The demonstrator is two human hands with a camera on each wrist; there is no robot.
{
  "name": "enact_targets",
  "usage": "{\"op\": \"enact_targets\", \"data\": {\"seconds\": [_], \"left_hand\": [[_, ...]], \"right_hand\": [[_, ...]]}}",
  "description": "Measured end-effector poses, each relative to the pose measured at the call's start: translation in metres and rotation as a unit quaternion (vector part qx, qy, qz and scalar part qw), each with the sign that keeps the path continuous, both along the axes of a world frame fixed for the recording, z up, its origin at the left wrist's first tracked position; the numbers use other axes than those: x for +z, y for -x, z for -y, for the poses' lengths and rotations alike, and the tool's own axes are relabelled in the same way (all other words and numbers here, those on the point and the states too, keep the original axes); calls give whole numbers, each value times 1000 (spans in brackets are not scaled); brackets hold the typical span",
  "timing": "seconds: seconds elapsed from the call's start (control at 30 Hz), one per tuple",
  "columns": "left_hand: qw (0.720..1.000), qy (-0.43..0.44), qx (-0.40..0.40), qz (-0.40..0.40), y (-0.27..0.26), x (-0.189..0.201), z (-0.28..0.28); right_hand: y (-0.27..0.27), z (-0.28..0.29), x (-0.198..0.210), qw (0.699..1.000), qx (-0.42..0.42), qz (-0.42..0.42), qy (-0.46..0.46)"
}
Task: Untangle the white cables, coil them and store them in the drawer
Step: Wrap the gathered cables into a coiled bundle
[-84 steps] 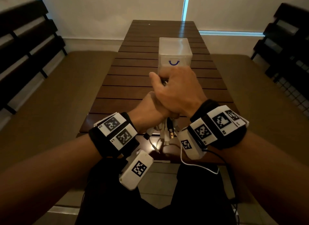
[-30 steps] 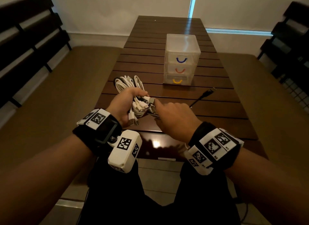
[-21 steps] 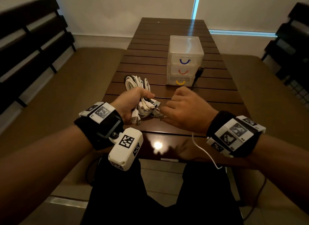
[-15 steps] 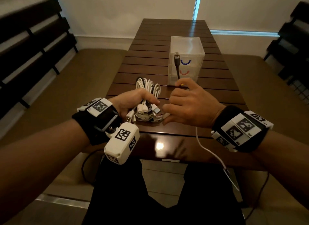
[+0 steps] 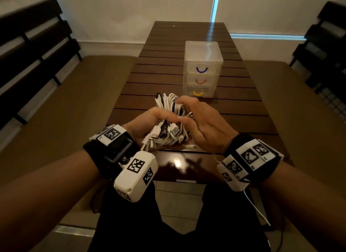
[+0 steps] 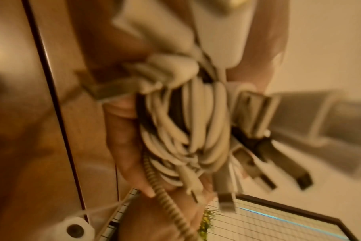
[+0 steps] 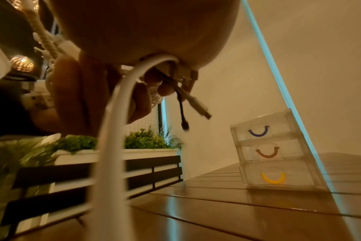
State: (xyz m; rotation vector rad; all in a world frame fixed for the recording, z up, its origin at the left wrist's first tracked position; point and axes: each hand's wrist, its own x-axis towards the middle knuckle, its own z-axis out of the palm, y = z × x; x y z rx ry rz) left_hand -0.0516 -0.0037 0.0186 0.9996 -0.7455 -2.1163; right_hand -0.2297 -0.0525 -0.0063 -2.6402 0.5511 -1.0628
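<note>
Left hand (image 5: 148,123) clenched around bundle of white cables (image 5: 169,118), held above near edge of bench (image 5: 162,79). Right hand (image 5: 204,124) at bundle's right side, fingers curled, apparently pinching strands. Drawer unit (image 5: 203,71) farther back, all drawers closed.

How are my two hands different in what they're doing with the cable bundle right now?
The left hand grips the bundle of white cables from below, fingers curled round it; the right hand sits on the bundle's other side with fingers loosely bent. The left hand carries the bundle; the right hand pinches a few strands at the top. Both are raised over the near edge of the table.
</note>
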Motion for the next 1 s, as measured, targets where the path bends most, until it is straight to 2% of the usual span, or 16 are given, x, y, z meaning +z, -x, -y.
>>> {"op": "enact_targets", "data": {"seconds": [0.1, 0.17, 0.3, 0.47, 0.63, 0.73, 0.87, 0.93, 1.0], "left_hand": [[999, 9, 28, -32, 8, -1, -2], [999, 16, 20, -30, 12, -1, -4], [999, 41, -31, 10, 15, -3, -7], [998, 47, -43, 20, 16, 0, -9], [995, 49, -18, 87, 18, 4, -15], [996, 39, 30, 75, 21, -5, -14], [998, 29, -42, 31, 23, -3, -20], [995, 68, -60, 40, 18, -4, -19], [992, 65, -100, 27, 13, -4, -18]], "right_hand": [[2, 0, -1, 996, -33, 7, -81], [5, 0, 3, 996, -40, -4, -80], [-1, 1, 18, 999, -36, 3, -25], [-7, 0, 29, 998, -23, -18, 64], [-13, -4, 27, 992, -53, -39, 110], [-14, -4, 25, 991, -26, -42, 127], [-17, -7, 32, 998, 16, -32, 58], [-19, -9, 37, 997, 29, -41, 57], [-18, -9, 39, 995, 24, -69, 70]]}}
